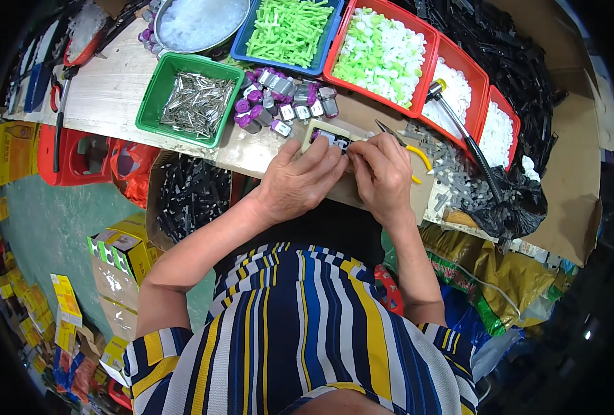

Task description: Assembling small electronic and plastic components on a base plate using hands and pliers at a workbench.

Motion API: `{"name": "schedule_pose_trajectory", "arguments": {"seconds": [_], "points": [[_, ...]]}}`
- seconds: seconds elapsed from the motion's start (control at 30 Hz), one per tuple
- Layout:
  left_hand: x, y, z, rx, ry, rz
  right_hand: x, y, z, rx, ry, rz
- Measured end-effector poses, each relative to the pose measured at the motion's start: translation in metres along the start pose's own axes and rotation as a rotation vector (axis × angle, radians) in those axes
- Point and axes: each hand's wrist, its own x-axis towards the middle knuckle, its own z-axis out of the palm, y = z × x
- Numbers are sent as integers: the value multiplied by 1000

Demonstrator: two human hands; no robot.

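At the bench's near edge, a cream-coloured holder (pixel 316 128) carries a small black part (pixel 338 140) with white and purple bits. My left hand (pixel 303 176) closes its fingertips on that part from the left. My right hand (pixel 383 173) meets it from the right, thumb and fingers pinched together; whatever lies between them is hidden. Just beyond the right hand rest pliers with yellow handles (pixel 418 158). Small grey blocks with purple ends (pixel 279 90) are heaped behind the holder.
A green bin (pixel 148 104) holds slim metal pieces. Behind it stand a bowl of clear pieces (pixel 200 24), a blue bin (pixel 238 48) of green sticks and red bins (pixel 434 52) of white and green pieces. A hammer (pixel 466 135) leans at right, near a black plastic bag (pixel 518 207).
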Motion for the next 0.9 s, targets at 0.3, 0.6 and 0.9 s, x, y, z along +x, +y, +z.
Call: {"name": "schedule_pose_trajectory", "arguments": {"seconds": [0.3, 0.6, 0.9], "points": [[3, 0, 0, -51, -31, -14, 1, 7, -9, 22, -61, -42], [12, -3, -17, -270, 94, -166, -5, 56, -68, -40, -30, 160], [7, -3, -24, -274, 75, -188, 26, 48, -47, -4, -296, 156]]}}
